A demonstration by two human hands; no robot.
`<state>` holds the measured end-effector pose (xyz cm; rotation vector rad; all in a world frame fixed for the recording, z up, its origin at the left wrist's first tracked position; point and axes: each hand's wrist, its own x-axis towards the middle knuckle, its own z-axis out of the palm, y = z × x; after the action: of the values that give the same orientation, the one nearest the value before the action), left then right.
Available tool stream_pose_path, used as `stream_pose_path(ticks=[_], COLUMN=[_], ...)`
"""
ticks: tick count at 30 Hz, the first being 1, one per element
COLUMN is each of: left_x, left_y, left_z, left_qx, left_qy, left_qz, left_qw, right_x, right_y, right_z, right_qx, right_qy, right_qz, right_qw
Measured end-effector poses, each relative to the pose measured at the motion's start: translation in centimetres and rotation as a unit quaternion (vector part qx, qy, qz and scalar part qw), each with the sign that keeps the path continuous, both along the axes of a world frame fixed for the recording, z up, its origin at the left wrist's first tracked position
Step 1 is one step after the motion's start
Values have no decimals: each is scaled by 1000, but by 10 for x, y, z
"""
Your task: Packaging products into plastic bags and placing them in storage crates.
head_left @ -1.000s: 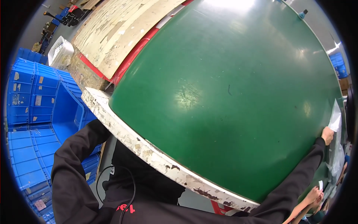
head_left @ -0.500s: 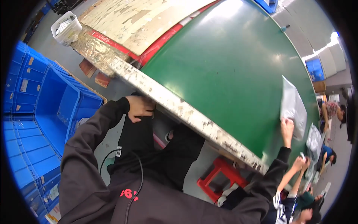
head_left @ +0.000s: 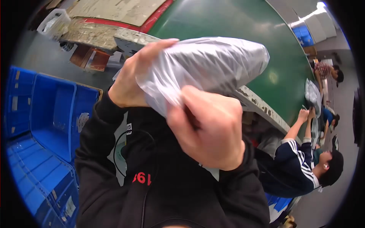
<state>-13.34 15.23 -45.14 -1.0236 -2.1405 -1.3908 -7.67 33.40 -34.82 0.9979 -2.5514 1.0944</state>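
A shiny silver-grey plastic bag (head_left: 224,57) is up in front of my chest, over the near edge of the green work surface (head_left: 201,19). It looks filled, its rounded end pointing right. My left hand (head_left: 131,78) grips its left end, the thumb lying over the top; the other fingers are partly behind the plastic. At the lower near edge, my right hand (head_left: 211,129) pinches a gathered fold between thumb and curled fingers. The plastic creases toward that pinch. What the bag contains cannot be seen.
Large blue crates (head_left: 74,125) stand to my left. A white scuffed rail (head_left: 262,105) edges the green surface. At right, a co-worker in a striped dark jacket (head_left: 291,165) reaches toward another grey bag (head_left: 312,93). A white plastic bin (head_left: 55,24) stands far left.
The bag has come off the green surface toward my chest, carried by my right hand. My left hand has risen from my leg and taken hold of it.
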Motion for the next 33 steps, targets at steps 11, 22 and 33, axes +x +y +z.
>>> stream_pose_path(ticks=[11,22,33], left_x=[26,46,45], left_y=[-67,-69,-57], left_z=[-54,-69,-13], left_qx=[-49,-77,54], left_qy=[-133,-104,-87], left_qz=[111,176,139], left_qw=[984,976,985], right_x=[-38,-47,-108], right_y=[42,49,56], right_z=[-39,-82,-28], right_qx=[-121,-254,-128], right_qy=[76,-186,54], right_qz=[-184,-128,41], right_qw=[973,941,989])
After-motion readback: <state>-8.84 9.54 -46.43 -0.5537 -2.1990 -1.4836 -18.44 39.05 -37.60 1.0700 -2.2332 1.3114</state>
